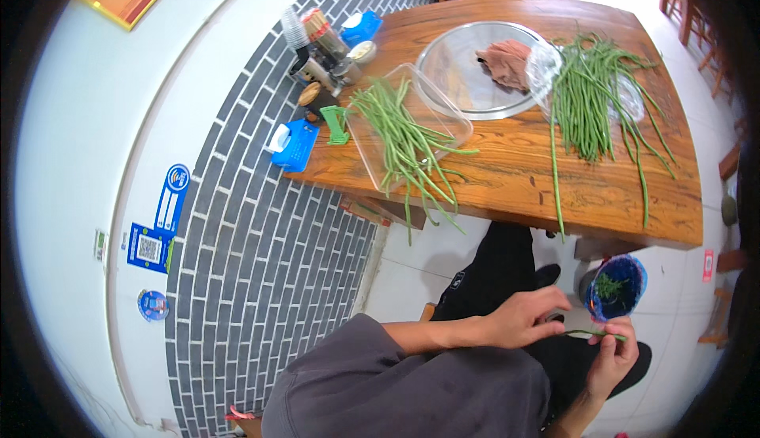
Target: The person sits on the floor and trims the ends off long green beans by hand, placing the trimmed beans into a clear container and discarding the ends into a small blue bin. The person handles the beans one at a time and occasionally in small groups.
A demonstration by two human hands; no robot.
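Note:
My right hand [614, 352] pinches a short green length of long bean [585, 333] between thumb and fingers, above my lap. My left hand [528, 316] is beside the bean's other end, thumb and fingers apart, slightly blurred. Just beyond the hands, a bin with a blue liner [634, 288] stands on the floor with green bean trimmings [610, 286] inside. On the wooden table [504, 183], a large bunch of long beans [588, 100] lies at the right. More long beans [395, 132] lie across a clear plastic tray [457, 118], their ends hanging past the table edge.
A round metal tray [451, 64] holds a brown cloth [507, 64], with a clear plastic bag [543, 73] beside it. Tissue boxes [300, 144], a green stand [337, 124] and a chopstick holder [326, 37] line the wall side. A grey brick-patterned wall [267, 295] runs along the left.

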